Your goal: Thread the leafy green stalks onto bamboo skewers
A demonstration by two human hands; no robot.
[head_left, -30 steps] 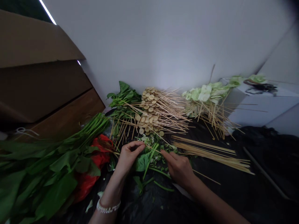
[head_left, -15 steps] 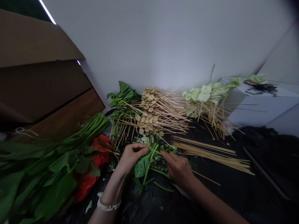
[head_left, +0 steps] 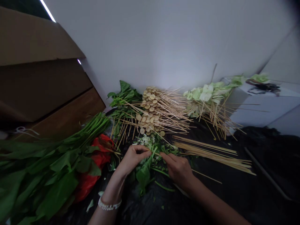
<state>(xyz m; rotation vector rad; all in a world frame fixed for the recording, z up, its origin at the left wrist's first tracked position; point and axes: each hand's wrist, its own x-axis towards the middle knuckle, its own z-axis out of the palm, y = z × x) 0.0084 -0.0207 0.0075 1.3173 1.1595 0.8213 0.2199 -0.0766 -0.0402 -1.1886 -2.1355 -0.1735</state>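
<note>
My left hand (head_left: 132, 160) pinches a leafy green stalk (head_left: 144, 170), whose leaf hangs down below the fingers. My right hand (head_left: 178, 168) is closed on a thin bamboo skewer (head_left: 206, 177) that runs from the leaf out to the right across the black sheet. The two hands nearly meet over a small heap of chopped greens (head_left: 153, 144). A beaded bracelet (head_left: 109, 204) is on my left wrist.
A big bundle of leafy greens (head_left: 47, 162) lies left over a red bag (head_left: 97, 162). Behind are skewered greens (head_left: 123, 103), skewered round slices (head_left: 151, 109), skewered pale cabbage (head_left: 206, 97) and loose bare skewers (head_left: 211, 153). Cardboard boxes (head_left: 39, 75) stand at left, a white box (head_left: 264, 106) right.
The leaf in my left hand has folded and dropped lower beneath the fingers. Both hands have shifted slightly and stay close together.
</note>
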